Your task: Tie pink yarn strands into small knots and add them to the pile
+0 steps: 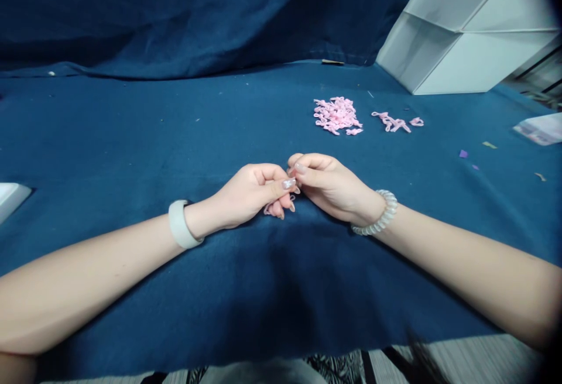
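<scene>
My left hand (259, 194) and my right hand (329, 185) meet at the fingertips above the blue cloth, near the front of the table. Thumb and fingers are pinched together on both. A small pink cord piece (267, 208) shows in part under the curled fingers of my left hand, with a loop poking out by the fingertips. Whatever my right fingertips pinch is mostly covered; it looks like part of the same pink cord. Beyond my right hand lies a pile of pink knotted cord loops (337, 116), with a smaller loose group of pink loops (395, 123) to its right.
A blue cloth (132, 138) covers the table and hangs behind it. White boxes (465, 56) stand at the back right. A clear packet (542, 129) lies at the right edge, near purple scraps (463, 154). A white object (11, 199) sits at the left edge.
</scene>
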Available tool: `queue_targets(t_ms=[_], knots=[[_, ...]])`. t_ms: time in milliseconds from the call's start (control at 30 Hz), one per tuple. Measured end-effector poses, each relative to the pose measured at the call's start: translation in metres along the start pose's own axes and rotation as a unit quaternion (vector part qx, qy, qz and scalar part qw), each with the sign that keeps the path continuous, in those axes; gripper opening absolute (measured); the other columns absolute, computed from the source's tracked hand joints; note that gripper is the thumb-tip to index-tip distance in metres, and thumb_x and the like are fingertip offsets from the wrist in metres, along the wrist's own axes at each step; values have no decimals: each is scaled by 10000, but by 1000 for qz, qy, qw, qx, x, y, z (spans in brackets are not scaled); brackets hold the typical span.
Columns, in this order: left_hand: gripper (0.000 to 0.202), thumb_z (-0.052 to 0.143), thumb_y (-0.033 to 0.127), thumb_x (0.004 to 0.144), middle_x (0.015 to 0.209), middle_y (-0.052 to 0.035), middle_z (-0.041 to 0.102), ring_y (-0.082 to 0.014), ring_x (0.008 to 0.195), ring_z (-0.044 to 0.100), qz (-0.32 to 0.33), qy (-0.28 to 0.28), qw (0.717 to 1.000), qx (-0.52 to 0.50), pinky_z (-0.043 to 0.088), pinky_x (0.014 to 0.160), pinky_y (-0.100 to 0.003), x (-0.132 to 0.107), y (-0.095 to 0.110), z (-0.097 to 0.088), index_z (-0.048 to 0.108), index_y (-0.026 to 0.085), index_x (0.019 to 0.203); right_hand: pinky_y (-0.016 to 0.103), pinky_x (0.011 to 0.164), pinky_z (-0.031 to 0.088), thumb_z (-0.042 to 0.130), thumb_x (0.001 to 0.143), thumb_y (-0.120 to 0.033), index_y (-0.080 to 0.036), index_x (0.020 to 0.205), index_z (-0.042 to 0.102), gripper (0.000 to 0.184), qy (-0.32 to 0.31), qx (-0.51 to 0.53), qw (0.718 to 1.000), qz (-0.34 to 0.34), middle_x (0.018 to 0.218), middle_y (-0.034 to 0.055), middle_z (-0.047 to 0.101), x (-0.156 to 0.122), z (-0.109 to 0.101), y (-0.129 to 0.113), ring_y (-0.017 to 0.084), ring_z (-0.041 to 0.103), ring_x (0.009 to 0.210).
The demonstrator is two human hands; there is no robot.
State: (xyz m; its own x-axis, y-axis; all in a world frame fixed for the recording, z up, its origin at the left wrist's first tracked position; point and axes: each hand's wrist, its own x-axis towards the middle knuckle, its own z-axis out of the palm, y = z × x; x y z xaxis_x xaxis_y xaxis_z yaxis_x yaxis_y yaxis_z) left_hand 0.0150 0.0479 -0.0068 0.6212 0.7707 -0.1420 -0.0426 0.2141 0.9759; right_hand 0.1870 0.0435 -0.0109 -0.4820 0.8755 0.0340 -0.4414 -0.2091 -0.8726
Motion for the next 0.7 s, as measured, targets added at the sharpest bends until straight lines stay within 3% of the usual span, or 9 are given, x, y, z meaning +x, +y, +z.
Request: queue_targets(t_ms=[233, 467, 700], knots=[[326, 694, 406, 774, 592, -12, 644, -50, 454, 560, -8, -2, 1000, -6, 384, 427, -123, 0, 0, -1, 574, 104, 755, 217, 610, 457, 818, 629, -280, -151, 684, 660, 211, 81, 33, 995, 41, 671, -15, 604, 4, -3, -1, 72, 545, 603], [309, 699, 387, 776, 589, -15, 643, -56, 459, 568, -12, 5, 1000, -21, 389, 432, -126, -2, -1, -2, 580, 103, 756, 217, 651, 437, 821, 607, -197, -160, 656, 610, 220, 132, 102, 985, 34, 661, -29, 523, 4, -8, -4, 75, 491, 653], [312, 711, 390, 765, 583, -8, 632, -55, 464, 566, -10, 15, 999, -43, 404, 441, -123, -3, -1, -3, 593, 102, 758, 234, 645, 454, 734, 716, -249, -152, 644, 537, 231, 191, 117, 974, 26, 679, -8, 460, 4, -9, -5, 87, 446, 637]])
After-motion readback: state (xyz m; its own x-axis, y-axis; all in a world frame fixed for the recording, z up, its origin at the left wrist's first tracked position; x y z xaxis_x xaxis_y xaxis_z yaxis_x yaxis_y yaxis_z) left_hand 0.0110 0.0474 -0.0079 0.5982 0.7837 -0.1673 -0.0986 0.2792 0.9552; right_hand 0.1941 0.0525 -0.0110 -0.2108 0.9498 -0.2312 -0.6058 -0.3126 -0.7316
